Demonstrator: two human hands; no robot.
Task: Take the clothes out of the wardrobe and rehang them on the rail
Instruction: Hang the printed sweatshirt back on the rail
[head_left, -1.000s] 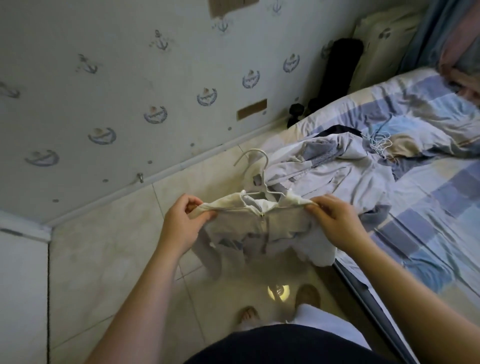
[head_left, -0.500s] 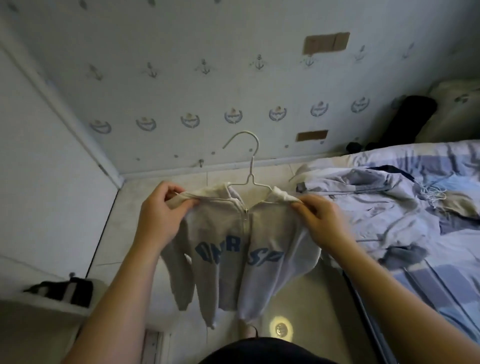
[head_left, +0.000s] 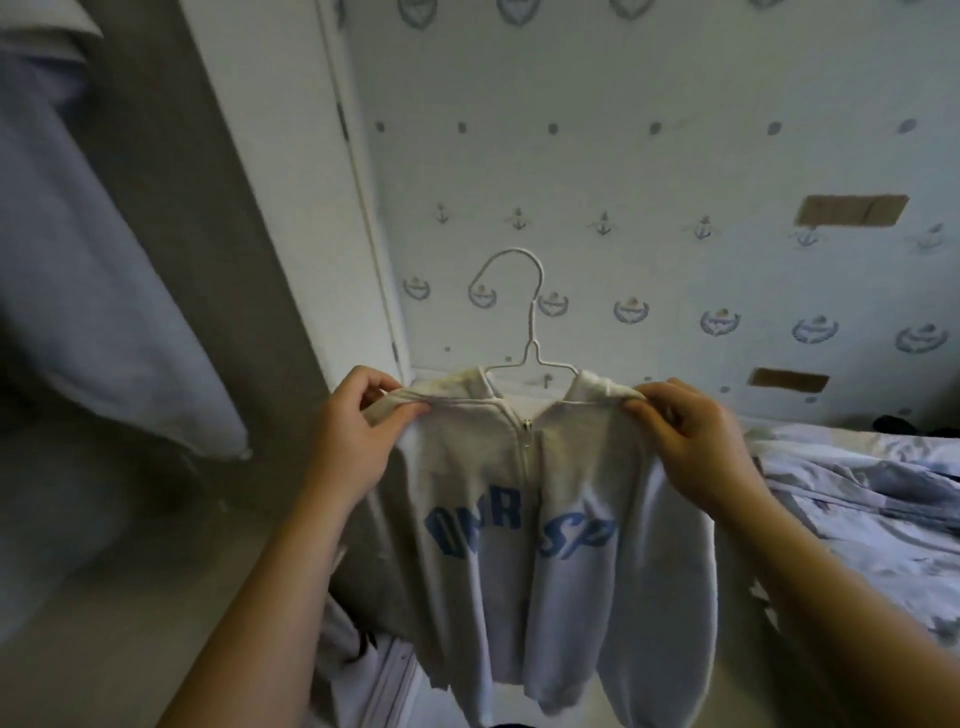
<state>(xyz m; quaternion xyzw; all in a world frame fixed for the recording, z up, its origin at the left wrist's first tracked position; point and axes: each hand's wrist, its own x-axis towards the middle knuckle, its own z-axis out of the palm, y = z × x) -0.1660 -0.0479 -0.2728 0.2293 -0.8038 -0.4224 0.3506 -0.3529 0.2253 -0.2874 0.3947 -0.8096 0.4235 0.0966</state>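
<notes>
1. Left hand and right hand: each grip pinches one shoulder of the hoodie between thumb and curled fingers. The hoodie is held up in front of the person, clear of the bed.
2. Hoodie: zipped, hanging straight on the hanger, whose wire arms run under both shoulders. Judged step: carrying it to the rail, which is not in view.
3. Hanger hook: free and upright above the collar. To hang well, one grip should probably move to the hook's neck while the other steadies a shoulder, so the cloth does not slip off the wire.
4. Bed, right: more clothes lie heaped on it.
5. Apparent wardrobe, left: a pale garment hangs inside. Keep the hook from snagging it.
</notes>
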